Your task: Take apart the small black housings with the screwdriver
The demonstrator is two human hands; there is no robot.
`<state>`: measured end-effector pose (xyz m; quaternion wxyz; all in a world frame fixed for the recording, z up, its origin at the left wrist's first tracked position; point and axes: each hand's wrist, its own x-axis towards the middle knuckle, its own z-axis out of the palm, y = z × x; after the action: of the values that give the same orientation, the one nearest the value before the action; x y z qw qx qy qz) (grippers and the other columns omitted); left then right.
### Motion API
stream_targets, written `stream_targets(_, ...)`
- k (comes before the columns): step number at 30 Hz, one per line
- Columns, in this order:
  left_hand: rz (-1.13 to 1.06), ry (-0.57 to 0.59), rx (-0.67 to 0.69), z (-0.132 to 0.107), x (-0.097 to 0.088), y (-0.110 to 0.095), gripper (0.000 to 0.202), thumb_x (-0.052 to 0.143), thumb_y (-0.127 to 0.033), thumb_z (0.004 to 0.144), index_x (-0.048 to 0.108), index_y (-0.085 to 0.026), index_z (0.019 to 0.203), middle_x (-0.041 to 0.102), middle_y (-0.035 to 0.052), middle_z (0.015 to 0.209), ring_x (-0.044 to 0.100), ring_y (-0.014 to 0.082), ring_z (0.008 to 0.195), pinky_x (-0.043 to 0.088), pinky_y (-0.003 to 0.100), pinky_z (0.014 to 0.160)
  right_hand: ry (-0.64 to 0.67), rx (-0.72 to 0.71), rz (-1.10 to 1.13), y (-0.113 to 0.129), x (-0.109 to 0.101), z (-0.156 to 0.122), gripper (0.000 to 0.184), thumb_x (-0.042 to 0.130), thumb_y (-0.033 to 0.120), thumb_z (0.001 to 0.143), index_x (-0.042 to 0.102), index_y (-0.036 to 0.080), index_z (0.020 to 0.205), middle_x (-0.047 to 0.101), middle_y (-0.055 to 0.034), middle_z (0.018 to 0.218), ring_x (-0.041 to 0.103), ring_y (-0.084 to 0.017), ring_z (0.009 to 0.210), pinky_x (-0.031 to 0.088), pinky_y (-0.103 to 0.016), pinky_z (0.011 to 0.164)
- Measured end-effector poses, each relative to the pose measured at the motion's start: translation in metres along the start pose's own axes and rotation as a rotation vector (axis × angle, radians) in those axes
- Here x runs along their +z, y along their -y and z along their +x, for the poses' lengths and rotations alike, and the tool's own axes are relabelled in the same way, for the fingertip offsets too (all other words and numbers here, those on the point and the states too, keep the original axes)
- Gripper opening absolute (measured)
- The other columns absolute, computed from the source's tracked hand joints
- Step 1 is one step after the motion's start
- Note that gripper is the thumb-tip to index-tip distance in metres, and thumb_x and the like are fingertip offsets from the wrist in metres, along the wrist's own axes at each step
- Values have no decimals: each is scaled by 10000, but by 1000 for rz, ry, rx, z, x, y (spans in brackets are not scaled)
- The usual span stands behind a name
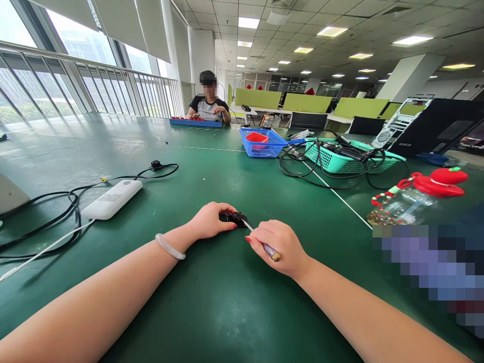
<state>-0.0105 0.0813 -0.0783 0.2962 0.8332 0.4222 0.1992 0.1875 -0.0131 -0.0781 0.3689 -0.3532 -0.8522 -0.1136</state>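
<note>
On the green tabletop [212,282], my left hand [212,221] is closed around a small black part [239,218], its thumb on the near side and its fingers over the far side. What the part is cannot be made out, as the fingers cover much of it. My right hand [278,246] grips a screwdriver-like tool [271,252] by its handle, which pokes out below the fingers. The tool's thin metal shaft slants up to the left and its tip meets the black part. The exact contact spot is too small to see.
A white power adapter [113,198] and black cables [71,201] lie at left. Ahead are a blue basket [262,146] and a teal basket [333,161] with tangled cords. A red-lidded bottle [419,201] lies at right. Another person [207,103] sits across, behind a blue tray [194,122].
</note>
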Motion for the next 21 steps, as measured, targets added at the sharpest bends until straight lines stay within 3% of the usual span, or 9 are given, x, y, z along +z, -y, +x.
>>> stream_targets(5, -15, 8, -7, 2, 0, 1, 317, 673, -368, 681, 689, -249, 974, 729, -1, 988, 648, 205, 931, 505, 321, 860, -1, -148, -142, 3, 4, -1, 354, 507, 270, 924, 544, 182, 583, 424, 18, 549, 289, -119, 531, 230, -263, 548)
stream_targets(10, -23, -6, -25, 3, 0, 1, 312, 672, -350, 677, 685, -250, 973, 727, -3, 983, 649, 202, 927, 504, 326, 868, 41, -204, -223, 4, 5, 1, 376, 498, 319, 939, 559, 186, 592, 428, 10, 573, 302, -126, 549, 225, -271, 563)
stream_targets(14, 9, -12, -19, 0, 1, 0, 329, 675, -373, 672, 688, -254, 979, 726, 0, 985, 647, 210, 919, 503, 333, 858, -1, -166, -227, 1, 2, 3, 380, 490, 290, 942, 546, 186, 581, 418, 13, 559, 307, -121, 542, 236, -270, 564)
stream_targets(21, 16, -21, -25, -1, 2, -3, 313, 677, -392, 669, 692, -255, 950, 731, -3, 972, 647, 216, 936, 503, 329, 857, -13, -91, 4, 4, -2, -1, 339, 455, 235, 940, 550, 187, 618, 468, 16, 535, 330, -111, 516, 274, -255, 548)
